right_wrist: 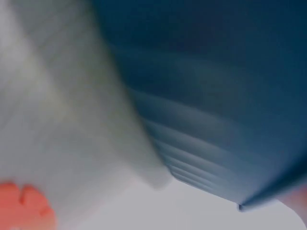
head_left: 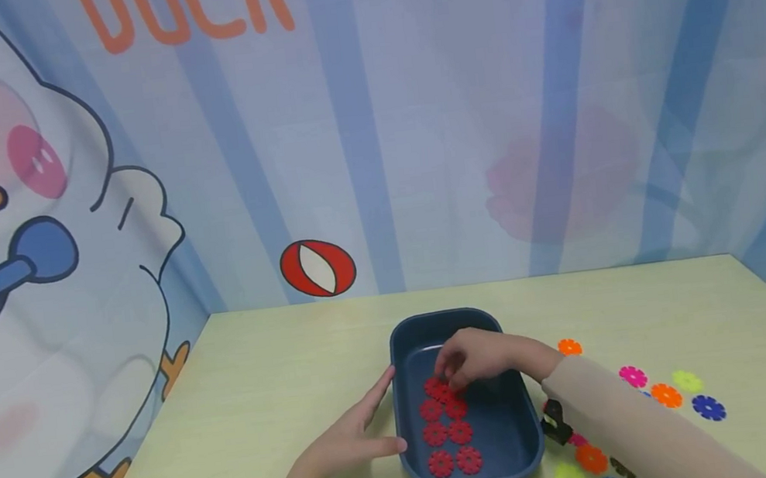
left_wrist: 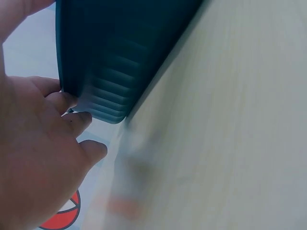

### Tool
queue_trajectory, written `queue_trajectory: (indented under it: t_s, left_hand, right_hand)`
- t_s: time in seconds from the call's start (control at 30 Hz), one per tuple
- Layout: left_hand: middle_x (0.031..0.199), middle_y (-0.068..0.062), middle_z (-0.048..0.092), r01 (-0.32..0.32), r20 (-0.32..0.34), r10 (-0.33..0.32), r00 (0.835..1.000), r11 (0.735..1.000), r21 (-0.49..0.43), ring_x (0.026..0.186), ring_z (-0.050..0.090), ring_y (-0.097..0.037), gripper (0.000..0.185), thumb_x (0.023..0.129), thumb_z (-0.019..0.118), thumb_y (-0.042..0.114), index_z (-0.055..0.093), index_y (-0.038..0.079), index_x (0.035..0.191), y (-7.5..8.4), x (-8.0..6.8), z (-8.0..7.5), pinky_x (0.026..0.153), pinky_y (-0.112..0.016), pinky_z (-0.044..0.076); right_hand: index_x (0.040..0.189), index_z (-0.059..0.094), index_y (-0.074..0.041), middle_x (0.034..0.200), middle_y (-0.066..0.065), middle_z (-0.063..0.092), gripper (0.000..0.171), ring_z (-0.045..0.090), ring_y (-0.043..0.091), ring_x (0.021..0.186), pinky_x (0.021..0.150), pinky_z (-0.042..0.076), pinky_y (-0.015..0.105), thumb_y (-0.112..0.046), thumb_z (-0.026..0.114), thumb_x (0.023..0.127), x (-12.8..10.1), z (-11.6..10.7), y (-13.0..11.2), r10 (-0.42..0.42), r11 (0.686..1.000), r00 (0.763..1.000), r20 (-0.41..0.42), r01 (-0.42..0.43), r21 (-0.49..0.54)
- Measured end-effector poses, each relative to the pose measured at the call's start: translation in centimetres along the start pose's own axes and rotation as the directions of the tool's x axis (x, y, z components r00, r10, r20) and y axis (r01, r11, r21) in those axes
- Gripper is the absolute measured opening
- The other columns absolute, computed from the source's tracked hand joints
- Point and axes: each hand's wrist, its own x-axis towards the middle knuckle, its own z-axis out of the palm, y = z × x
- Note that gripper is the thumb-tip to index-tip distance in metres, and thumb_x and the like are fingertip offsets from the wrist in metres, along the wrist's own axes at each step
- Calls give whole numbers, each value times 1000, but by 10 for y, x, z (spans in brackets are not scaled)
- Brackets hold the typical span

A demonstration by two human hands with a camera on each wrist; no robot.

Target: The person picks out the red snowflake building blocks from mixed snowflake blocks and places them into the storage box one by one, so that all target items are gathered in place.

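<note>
We see the dark blue tray (head_left: 458,324) near the front middle of the pale wooden table (head_left: 278,375), and we take it as our landmark. Our left hand (head_left: 349,445) lies flat with straight fingers against the tray's left outer wall; the left wrist view shows those fingers (left_wrist: 81,120) touching the ribbed corner of the tray (left_wrist: 120,57). Our right hand (head_left: 473,358) reaches over the right rim into the tray, its fingers curled and pinching a red snowflake disc (head_left: 438,389) at the far end of two rows of red discs (head_left: 452,446) lying on the tray floor. The right wrist view is blurred and shows only the tray's wall (right_wrist: 216,96) and an orange piece (right_wrist: 24,206) beside it. Left of the tray and beyond it the tabletop stretches to the walls; right of the tray lie loose discs (head_left: 666,395) in orange, pink, yellow-green and blue, well apart from the rim. Behind the tray, a striped blue backdrop (head_left: 550,97) carries the orange letters "DUCK" (head_left: 184,11), a cartoon duck (head_left: 42,267) and a red and white ball (head_left: 317,268).
</note>
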Motion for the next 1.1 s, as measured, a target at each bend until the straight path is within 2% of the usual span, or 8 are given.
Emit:
queue_trajectory:
  t_s: [0.17, 0.37, 0.57, 0.73, 0.83, 0.93, 1.03, 1.1]
  left_hand:
    - [162, -3, 8, -1, -5, 1, 1000, 1000, 4, 148, 8, -30, 95, 85, 71, 33, 9, 21, 157, 2, 0, 0, 117, -58, 14]
    - [162, -3, 9, -6, -10, 6, 1000, 1000, 7, 148, 8, -30, 95, 85, 72, 32, 10, 21, 157, 2, 1, 0, 117, -58, 15]
    - [162, -2, 9, -4, -12, 4, 1000, 1000, -6, 149, 7, -29, 95, 85, 72, 32, 10, 20, 157, 2, 1, -1, 117, -58, 15]
    - [162, -3, 9, -14, -4, 13, 1000, 1000, -12, 149, 7, -31, 95, 85, 71, 31, 10, 20, 157, 2, 1, -1, 117, -59, 14]
    - [162, -4, 9, -21, -2, 21, 1000, 1000, -15, 148, 7, -31, 95, 85, 71, 30, 9, 19, 157, 1, 1, -1, 116, -59, 14]
    - [162, -4, 10, -19, -2, 19, 1000, 1000, -15, 148, 8, -32, 95, 85, 71, 30, 10, 20, 157, 1, 1, 0, 116, -59, 14]
    - [162, -4, 9, -14, -4, 14, 1000, 1000, -16, 148, 7, -32, 95, 85, 71, 30, 10, 20, 157, 1, 1, 1, 116, -59, 14]
    - [162, -4, 9, -8, -6, 8, 1000, 1000, -21, 148, 7, -32, 95, 84, 71, 30, 10, 20, 157, 1, 1, 1, 116, -60, 14]
  right_hand:
    - [112, 67, 0, 93, 2, 67, 30, 62, 7, 81, 73, 54, 22, -12, 71, 85, -23, -14, -6, -92, 996, 996, -6, 92, 13]
    - [115, 65, -2, 96, 0, 66, 33, 60, 6, 82, 75, 55, 25, -18, 71, 87, -66, -22, -12, -157, 985, 988, -9, 158, 76]
    - [115, 64, -7, 100, 1, 64, 32, 62, 12, 86, 79, 55, 28, -21, 71, 88, -112, -16, -6, -206, 957, 978, -25, 206, 202]
    - [114, 63, -6, 99, 6, 63, 28, 62, 15, 86, 76, 55, 27, -16, 69, 89, -145, -4, 4, -232, 940, 971, -54, 238, 243]
    - [112, 64, -8, 96, 7, 63, 25, 61, 14, 84, 73, 55, 25, -12, 69, 88, -162, 5, 8, -153, 949, 987, -48, 160, 271]
    - [110, 66, -11, 93, 6, 63, 26, 59, 16, 81, 68, 54, 23, -16, 72, 86, -176, 15, 11, -10, 954, 1000, -28, 18, 298]
    - [108, 66, -12, 93, 8, 62, 28, 56, 22, 81, 66, 51, 24, -19, 75, 82, -189, 26, 16, 137, 928, 991, 8, -131, 350]
    - [107, 66, -13, 92, 7, 61, 28, 55, 21, 81, 65, 50, 23, -20, 76, 82, -197, 34, 22, 183, 908, 983, 29, -180, 378]
